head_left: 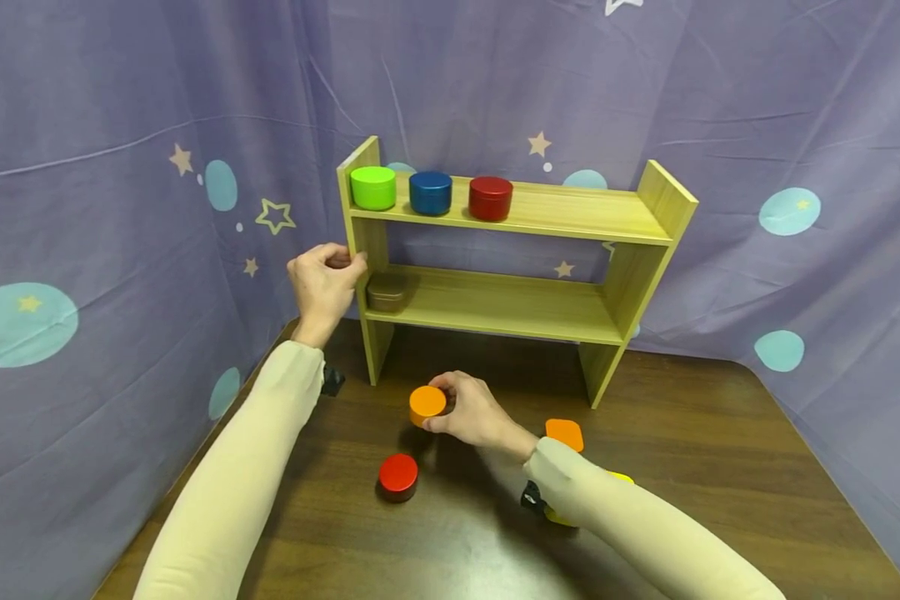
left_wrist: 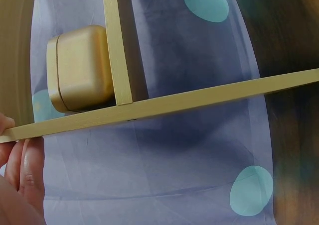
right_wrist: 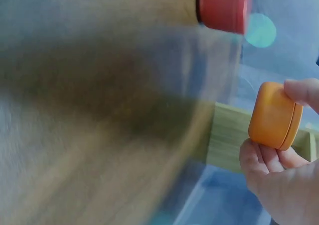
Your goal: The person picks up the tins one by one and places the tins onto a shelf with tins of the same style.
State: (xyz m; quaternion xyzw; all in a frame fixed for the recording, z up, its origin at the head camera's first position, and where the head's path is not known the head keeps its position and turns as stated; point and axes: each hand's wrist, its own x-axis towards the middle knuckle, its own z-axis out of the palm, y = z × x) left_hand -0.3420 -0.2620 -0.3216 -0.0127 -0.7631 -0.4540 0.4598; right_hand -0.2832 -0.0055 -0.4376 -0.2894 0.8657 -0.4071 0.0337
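Observation:
My left hand (head_left: 321, 285) pinches the front edge of the left side panel of a two-tier wooden shelf (head_left: 510, 312), thumb on one face and fingers on the other in the left wrist view. Between the thumb and fingers of my right hand (head_left: 474, 412) is a round orange tin (head_left: 427, 402), held above the table in front of the shelf. The right wrist view shows the orange tin (right_wrist: 271, 115) with its lid seam near the thumb. A round red tin (head_left: 398, 477) stands on the table, nearer me than the orange one.
Green (head_left: 373, 188), blue (head_left: 431, 193) and dark red (head_left: 491, 198) round tins line the upper shelf's left part. A gold squarish tin (head_left: 386, 292) sits at the lower shelf's left end. On the table (head_left: 690, 433), an orange square tin (head_left: 565, 434) and a partly hidden yellow item (head_left: 561, 518) lie by my right forearm.

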